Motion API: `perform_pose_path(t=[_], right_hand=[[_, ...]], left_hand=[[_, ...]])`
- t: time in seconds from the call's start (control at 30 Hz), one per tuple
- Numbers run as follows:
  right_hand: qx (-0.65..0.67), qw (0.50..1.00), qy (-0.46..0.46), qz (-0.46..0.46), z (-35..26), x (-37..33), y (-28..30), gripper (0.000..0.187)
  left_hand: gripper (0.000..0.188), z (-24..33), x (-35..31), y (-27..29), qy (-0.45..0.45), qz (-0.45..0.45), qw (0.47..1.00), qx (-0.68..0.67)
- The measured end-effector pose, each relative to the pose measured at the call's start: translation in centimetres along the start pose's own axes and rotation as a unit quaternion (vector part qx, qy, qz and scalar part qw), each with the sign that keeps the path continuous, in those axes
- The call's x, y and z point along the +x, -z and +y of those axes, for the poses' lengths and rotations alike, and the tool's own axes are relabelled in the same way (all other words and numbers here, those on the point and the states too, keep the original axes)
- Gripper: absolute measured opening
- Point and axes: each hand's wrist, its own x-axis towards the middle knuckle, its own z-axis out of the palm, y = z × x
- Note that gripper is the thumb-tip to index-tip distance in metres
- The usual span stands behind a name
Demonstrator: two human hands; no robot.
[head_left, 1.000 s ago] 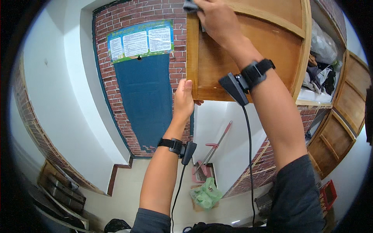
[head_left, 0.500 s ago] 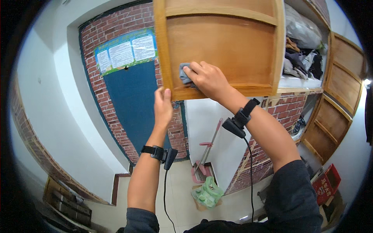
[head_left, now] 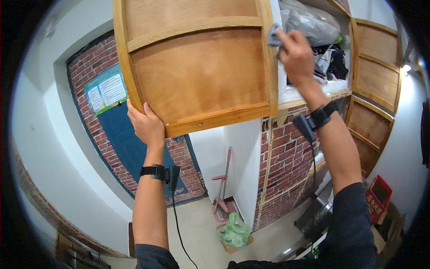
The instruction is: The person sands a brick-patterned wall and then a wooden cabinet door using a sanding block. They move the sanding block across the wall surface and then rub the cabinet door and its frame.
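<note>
A wooden cabinet door (head_left: 201, 76) with a raised frame and a cross rail hangs open before me. My left hand (head_left: 148, 124) grips its lower left corner, thumb on the near face and fingers round the edge. At the door's right-hand stile, my right hand (head_left: 296, 56) holds a folded grey-blue cloth (head_left: 273, 36) against the wood near the cabinet opening. Some motion blurs that hand. Both wrists wear black straps with a small device and a cable.
Right of the door, the open cabinet holds a clear plastic bag (head_left: 309, 22) and dark clothes. Other wooden doors (head_left: 375, 67) stand open farther right. Below are a pink dustpan (head_left: 224, 210), a green bag (head_left: 235, 231), a brick-patterned wall (head_left: 286, 157) and a red box (head_left: 378, 197).
My right hand and the cloth have moved from the door's lower left part up to its right stile. The door appears farther left in view, with my left hand still at its corner.
</note>
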Motion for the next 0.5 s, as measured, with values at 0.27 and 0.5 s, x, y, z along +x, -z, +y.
perform_pose_path(t=[0.27,0.5], right_hand=[[0.069,0.996,-0.013,0.051,0.4,-0.4,-5.2,0.034],[0.174,0.984,0.011,-0.043,-3.2,-12.7,1.1,0.027]], left_hand=[[0.056,2.6,-3.7,-0.6,-0.244,-0.026,0.962,0.118],[0.054,4.0,-6.0,-1.9,-0.264,-0.047,0.958,0.105]])
